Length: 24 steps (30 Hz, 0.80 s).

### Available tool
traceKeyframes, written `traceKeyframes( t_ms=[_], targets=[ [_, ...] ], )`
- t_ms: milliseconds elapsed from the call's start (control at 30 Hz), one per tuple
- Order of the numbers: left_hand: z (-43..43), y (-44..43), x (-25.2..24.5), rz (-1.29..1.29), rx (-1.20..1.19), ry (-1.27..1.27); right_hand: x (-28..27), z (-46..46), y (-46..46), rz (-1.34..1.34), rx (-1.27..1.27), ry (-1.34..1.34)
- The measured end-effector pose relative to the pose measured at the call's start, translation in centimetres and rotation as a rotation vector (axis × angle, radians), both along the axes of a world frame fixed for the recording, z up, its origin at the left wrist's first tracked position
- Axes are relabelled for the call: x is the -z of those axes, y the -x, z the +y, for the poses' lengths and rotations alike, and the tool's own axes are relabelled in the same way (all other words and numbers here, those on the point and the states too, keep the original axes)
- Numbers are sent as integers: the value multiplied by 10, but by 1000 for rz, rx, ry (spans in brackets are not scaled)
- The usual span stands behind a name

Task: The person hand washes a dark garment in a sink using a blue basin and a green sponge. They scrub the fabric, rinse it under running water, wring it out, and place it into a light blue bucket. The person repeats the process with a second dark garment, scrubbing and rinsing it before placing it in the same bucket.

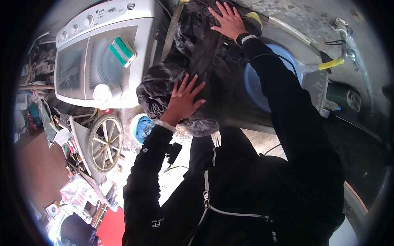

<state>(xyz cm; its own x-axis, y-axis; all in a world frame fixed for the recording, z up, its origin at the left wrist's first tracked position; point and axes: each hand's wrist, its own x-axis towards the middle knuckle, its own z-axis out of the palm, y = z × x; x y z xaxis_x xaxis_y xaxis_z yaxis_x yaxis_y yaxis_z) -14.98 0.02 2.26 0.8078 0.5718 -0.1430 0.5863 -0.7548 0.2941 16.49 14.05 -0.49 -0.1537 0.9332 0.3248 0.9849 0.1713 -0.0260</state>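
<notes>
A dark garment (203, 58), rumpled and pale with suds or powder in places, lies spread over the ledge in front of me. My left hand (181, 101) rests flat on its near left part, fingers spread. Farther up and to the right, my right hand (228, 22) presses on the cloth with the palm down and fingers apart. Neither hand grips anything. A yellow patch (255, 20) shows at the garment's far right edge. Under my right forearm stands a light blue basin (257, 83), partly hidden by the sleeve.
At the left is a washing machine (74, 64) with a green and white scrub brush (122, 51) and a white container (106, 93) on its lid. A wheel (104, 143) and a tub of blue cloth (144, 126) sit below. A tap (346, 53) is on the right wall.
</notes>
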Motion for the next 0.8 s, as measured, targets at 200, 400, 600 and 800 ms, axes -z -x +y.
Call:
traceKeyframes(
  t_ms=[200,400,600,800],
  targets=[
    [3,-5,29,84,29,27,13,19,-3,-44,14,80],
    [2,-8,5,49,62,26,-20,-50,-10,846,-131,188],
    [-7,-47,-9,-231,-103,134,48,-241,-54,2216,496,197],
    [-16,-162,30,-502,-453,1379,130,-301,-147,2171,951,56]
  ],
)
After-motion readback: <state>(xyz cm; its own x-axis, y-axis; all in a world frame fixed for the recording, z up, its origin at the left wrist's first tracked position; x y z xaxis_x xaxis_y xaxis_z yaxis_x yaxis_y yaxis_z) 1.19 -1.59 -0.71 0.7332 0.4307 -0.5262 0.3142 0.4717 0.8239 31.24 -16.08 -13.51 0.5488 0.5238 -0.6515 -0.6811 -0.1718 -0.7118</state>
